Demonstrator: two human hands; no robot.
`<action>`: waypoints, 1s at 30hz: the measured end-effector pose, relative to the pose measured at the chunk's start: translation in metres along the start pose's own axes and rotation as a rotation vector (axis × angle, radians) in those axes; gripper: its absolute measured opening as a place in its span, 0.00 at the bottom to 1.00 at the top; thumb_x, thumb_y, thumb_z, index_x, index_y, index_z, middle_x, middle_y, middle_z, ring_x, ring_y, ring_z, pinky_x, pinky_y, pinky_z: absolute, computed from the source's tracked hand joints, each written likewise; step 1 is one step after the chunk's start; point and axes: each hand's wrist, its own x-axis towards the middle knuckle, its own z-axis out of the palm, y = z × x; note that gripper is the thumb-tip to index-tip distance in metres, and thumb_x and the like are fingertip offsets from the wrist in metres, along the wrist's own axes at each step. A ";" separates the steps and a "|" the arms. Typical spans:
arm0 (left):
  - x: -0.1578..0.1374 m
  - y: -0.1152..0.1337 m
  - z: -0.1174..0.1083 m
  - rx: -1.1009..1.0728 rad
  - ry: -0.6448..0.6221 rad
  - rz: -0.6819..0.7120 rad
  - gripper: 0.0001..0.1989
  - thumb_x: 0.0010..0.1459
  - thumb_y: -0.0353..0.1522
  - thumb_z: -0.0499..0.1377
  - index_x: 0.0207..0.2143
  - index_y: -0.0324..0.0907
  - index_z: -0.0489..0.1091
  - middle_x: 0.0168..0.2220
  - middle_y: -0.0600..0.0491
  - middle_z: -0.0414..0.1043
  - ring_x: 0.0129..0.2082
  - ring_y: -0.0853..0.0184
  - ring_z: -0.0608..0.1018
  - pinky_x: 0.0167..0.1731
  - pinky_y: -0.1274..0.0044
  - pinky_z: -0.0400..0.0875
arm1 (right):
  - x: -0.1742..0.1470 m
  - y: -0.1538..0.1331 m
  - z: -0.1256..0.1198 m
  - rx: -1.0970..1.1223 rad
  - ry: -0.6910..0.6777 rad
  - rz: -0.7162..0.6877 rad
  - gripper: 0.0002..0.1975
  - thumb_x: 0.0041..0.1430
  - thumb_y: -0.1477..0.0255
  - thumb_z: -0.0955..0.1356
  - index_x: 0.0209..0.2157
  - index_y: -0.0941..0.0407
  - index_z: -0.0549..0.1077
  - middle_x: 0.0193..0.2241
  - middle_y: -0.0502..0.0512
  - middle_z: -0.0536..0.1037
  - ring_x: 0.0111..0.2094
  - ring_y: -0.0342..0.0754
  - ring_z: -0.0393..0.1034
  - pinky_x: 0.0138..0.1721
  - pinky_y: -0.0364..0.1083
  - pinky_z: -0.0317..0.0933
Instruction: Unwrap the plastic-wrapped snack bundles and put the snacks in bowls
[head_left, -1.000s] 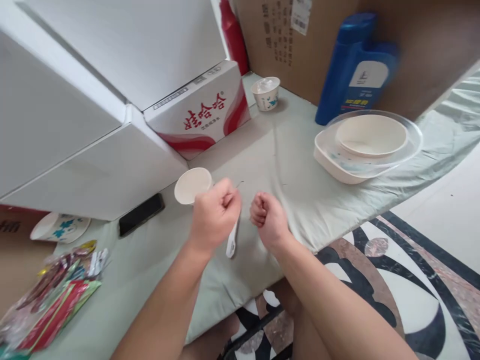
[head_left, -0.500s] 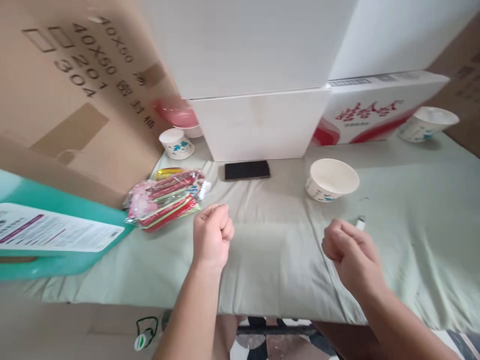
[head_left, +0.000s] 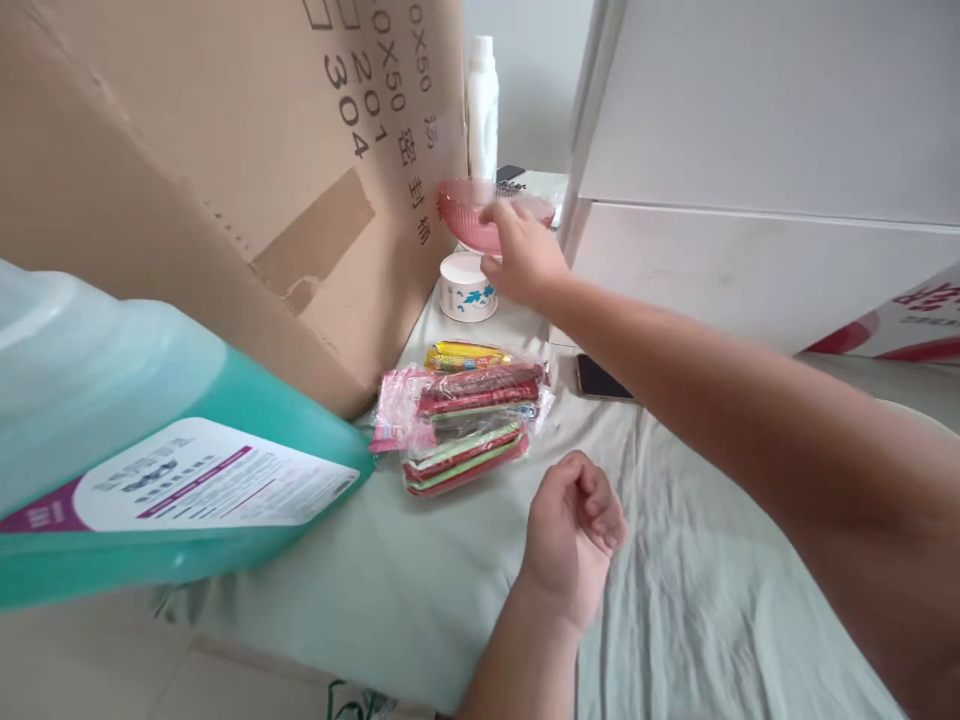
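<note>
My right hand (head_left: pixel 527 255) reaches across to the back left, thumb and fingers apart, with nothing visible in its grasp. Its fingertips overlap a pink ribbed bowl (head_left: pixel 459 212); whether they touch it I cannot tell. Just under the thumb is a white paper cup (head_left: pixel 466 292) with blue leaf prints. My left hand (head_left: pixel 576 525) hovers low over the green cloth, fingers loosely curled and holding nothing. Several wrapped snack packs (head_left: pixel 469 415), red, green, pink and yellow, lie in front of the cup, left of that hand.
A tall cardboard box (head_left: pixel 225 200) and a large jug of green liquid (head_left: pixel 300 390) flank the left side. White boxes (head_left: pixel 675 270) stand at the right. A black phone (head_left: pixel 600 378) lies partly behind my right forearm. A white bottle (head_left: pixel 482 115) rises behind the bowl.
The view has turned left. My right hand has gone from a fist at the right to reaching, fingers spread, toward the pink bowl and cup. My left fist has loosened.
</note>
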 end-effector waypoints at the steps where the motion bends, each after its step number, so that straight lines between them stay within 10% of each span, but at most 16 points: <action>1: 0.002 0.003 -0.002 -0.002 0.000 -0.008 0.18 0.46 0.38 0.64 0.21 0.42 0.55 0.17 0.63 0.50 0.16 0.78 0.53 0.19 0.82 0.47 | 0.020 0.002 0.005 -0.074 -0.021 0.027 0.25 0.60 0.80 0.64 0.59 0.59 0.63 0.61 0.65 0.68 0.57 0.52 0.64 0.54 0.50 0.60; 4: 0.006 0.010 -0.006 -0.028 -0.005 -0.017 0.17 0.47 0.38 0.63 0.23 0.42 0.56 0.18 0.63 0.50 0.17 0.78 0.53 0.20 0.81 0.47 | 0.060 0.015 0.018 -0.219 -0.105 0.141 0.29 0.59 0.78 0.68 0.62 0.60 0.61 0.58 0.68 0.70 0.55 0.57 0.66 0.54 0.54 0.60; 8: 0.012 0.016 -0.008 -0.043 -0.010 -0.008 0.17 0.47 0.39 0.63 0.23 0.42 0.57 0.19 0.63 0.50 0.18 0.78 0.52 0.20 0.81 0.47 | 0.073 0.032 0.031 -0.273 -0.174 0.229 0.12 0.60 0.80 0.66 0.46 0.58 0.72 0.46 0.64 0.76 0.50 0.58 0.70 0.52 0.58 0.61; 16: 0.004 0.013 -0.006 -0.003 -0.035 0.002 0.15 0.47 0.36 0.62 0.22 0.42 0.56 0.18 0.62 0.48 0.17 0.77 0.52 0.20 0.81 0.47 | 0.044 0.013 0.022 -0.007 0.099 0.151 0.08 0.61 0.84 0.62 0.34 0.57 0.68 0.33 0.54 0.70 0.44 0.53 0.71 0.51 0.57 0.62; 23: -0.004 0.009 -0.005 0.049 0.000 0.093 0.14 0.50 0.34 0.61 0.21 0.41 0.56 0.18 0.61 0.49 0.16 0.77 0.54 0.18 0.83 0.49 | -0.051 -0.032 -0.050 -0.020 0.110 -0.080 0.08 0.67 0.74 0.61 0.45 0.56 0.70 0.45 0.55 0.77 0.45 0.49 0.69 0.48 0.48 0.63; 30: 0.003 -0.007 0.005 0.141 0.042 0.135 0.14 0.51 0.34 0.62 0.22 0.41 0.58 0.17 0.62 0.51 0.16 0.77 0.56 0.17 0.83 0.52 | -0.199 -0.026 -0.115 0.149 0.199 -0.299 0.10 0.70 0.72 0.60 0.39 0.54 0.71 0.31 0.54 0.77 0.35 0.47 0.71 0.38 0.45 0.62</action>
